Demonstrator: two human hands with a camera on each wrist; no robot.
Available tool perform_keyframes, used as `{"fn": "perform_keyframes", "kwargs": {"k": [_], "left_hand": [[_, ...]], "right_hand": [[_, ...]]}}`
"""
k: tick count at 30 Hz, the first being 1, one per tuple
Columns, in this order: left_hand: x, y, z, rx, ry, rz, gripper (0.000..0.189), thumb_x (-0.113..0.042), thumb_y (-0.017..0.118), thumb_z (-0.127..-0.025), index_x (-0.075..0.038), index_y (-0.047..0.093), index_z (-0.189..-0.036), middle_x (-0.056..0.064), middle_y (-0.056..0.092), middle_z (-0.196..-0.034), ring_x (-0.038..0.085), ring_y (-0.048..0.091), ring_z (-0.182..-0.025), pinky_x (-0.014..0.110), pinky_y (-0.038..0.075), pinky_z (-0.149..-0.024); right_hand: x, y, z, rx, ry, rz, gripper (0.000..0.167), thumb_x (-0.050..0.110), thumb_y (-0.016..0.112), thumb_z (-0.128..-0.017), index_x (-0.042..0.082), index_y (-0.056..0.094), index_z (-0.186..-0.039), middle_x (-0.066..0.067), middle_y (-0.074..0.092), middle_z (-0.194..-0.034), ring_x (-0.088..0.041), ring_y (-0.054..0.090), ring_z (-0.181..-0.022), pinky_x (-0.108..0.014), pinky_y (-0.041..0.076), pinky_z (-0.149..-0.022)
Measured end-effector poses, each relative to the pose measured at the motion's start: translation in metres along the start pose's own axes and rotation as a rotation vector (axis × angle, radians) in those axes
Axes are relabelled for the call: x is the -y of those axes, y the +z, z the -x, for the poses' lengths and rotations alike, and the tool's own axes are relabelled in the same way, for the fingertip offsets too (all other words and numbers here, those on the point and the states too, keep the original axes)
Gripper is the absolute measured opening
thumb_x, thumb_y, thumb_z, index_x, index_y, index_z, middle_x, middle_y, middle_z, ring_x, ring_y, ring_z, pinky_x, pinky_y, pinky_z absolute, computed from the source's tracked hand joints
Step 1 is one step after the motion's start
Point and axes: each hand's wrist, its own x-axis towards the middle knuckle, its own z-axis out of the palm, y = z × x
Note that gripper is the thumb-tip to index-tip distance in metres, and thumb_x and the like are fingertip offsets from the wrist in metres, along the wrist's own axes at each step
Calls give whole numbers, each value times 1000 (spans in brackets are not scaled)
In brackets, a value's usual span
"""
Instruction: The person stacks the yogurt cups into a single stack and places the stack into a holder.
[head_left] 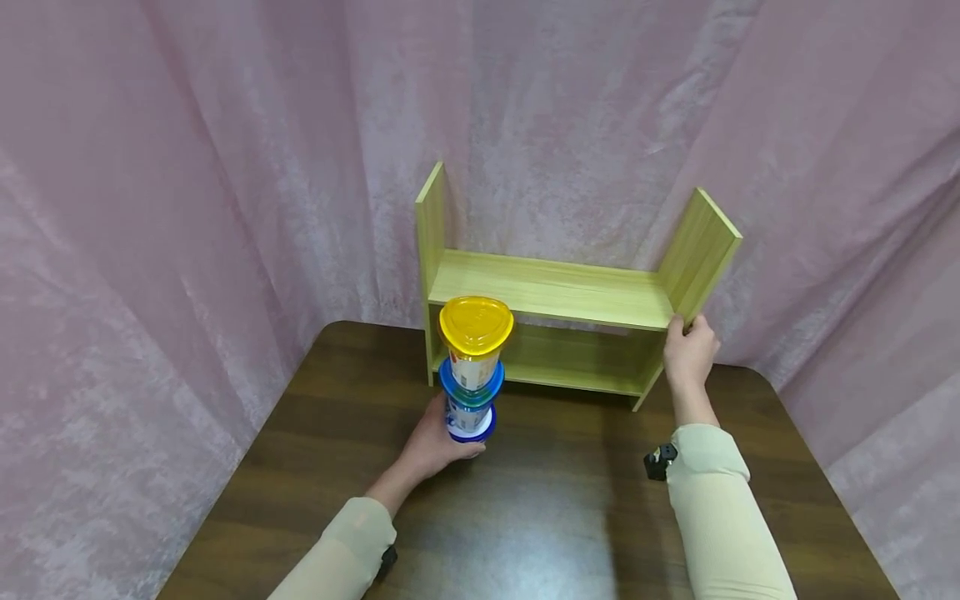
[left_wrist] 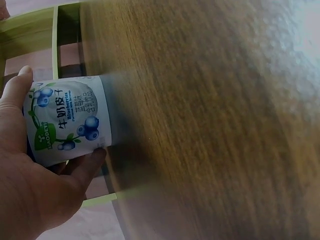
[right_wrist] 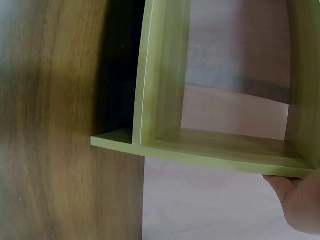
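Note:
A stack of three lidded cups stands in front of the small wooden shelf (head_left: 551, 287). On top is a cup with a yellow lid (head_left: 476, 325); below it comes one with a blue lid (head_left: 450, 383). My left hand (head_left: 435, 437) curls round the bottom cup (left_wrist: 70, 117), whose white label has blueberries printed on it. In the left wrist view its base is close to the tabletop, and the upper cups are out of sight. At the shelf's right side panel (head_left: 701, 250), my right hand (head_left: 690, 350) grips the edge, level with the upper board.
The shelf has two boards and two upright sides, and stands toward the back of a dark brown wooden table (head_left: 555, 500). A pink curtain (head_left: 262, 167) hangs behind and on both sides. Small black cameras (head_left: 660, 461) are strapped at the wrists.

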Motion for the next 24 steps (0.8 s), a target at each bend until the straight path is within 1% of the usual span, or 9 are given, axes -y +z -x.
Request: {"fn": "perform_keyframes", "kwargs": {"k": [4,7,9,11,14,16,19,24], "left_hand": [[0,-2,2,7,-2,0,101,-23,94,-72,-25,30,-151,0,47,-145,26,49,-132,55,40,-110],[0,-4,2,14,-13,-5,101,-25,94,-72,-26,30,-150,0,47,-145,26,49,-133,54,40,-110],[1,-6,2,19,-16,-15,102,-27,94,-72,-26,30,-151,0,47,-145,26,49,-133,54,40,-110],[1,-7,1,20,-14,-20,102,-27,94,-72,-26,30,-151,0,47,-146,26,49,-133,54,40,-110],[1,-10,0,14,5,-24,102,-26,95,-72,-24,30,-151,2,47,-146,27,50,-133,55,40,-110],[0,-12,1,8,14,-28,101,-26,95,-71,-23,32,-150,3,48,-145,28,50,-132,55,40,-110],[-1,-15,2,-1,9,-37,100,-26,95,-71,-21,33,-150,3,50,-144,27,51,-131,54,40,-110],[1,-20,5,-18,3,-66,98,-28,94,-72,-19,35,-149,5,51,-143,28,52,-130,53,41,-109]], "right_hand": [[0,1,1,-11,-10,11,31,22,50,-101,-3,54,-83,-32,61,-86,-49,54,-82,-59,45,-78],[2,1,3,-13,-2,15,31,22,50,-102,0,52,-80,-28,59,-80,-45,53,-77,-53,44,-71],[3,2,3,-6,13,16,32,23,49,-102,2,50,-79,-24,56,-75,-41,51,-73,-47,42,-65],[5,2,4,-4,25,18,31,24,48,-103,3,50,-79,-20,54,-74,-38,50,-72,-42,39,-63],[7,3,3,-2,27,18,31,24,48,-103,3,50,-80,-19,54,-74,-37,49,-71,-39,37,-61],[9,3,4,-8,20,14,31,24,48,-103,2,51,-80,-20,55,-75,-38,50,-72,-39,37,-62],[10,6,5,-15,11,4,31,23,49,-102,1,52,-81,-23,55,-76,-39,50,-72,-41,38,-63],[12,10,7,-24,-8,-10,31,22,51,-101,-1,53,-80,-26,57,-77,-42,51,-75,-47,40,-67]]}}
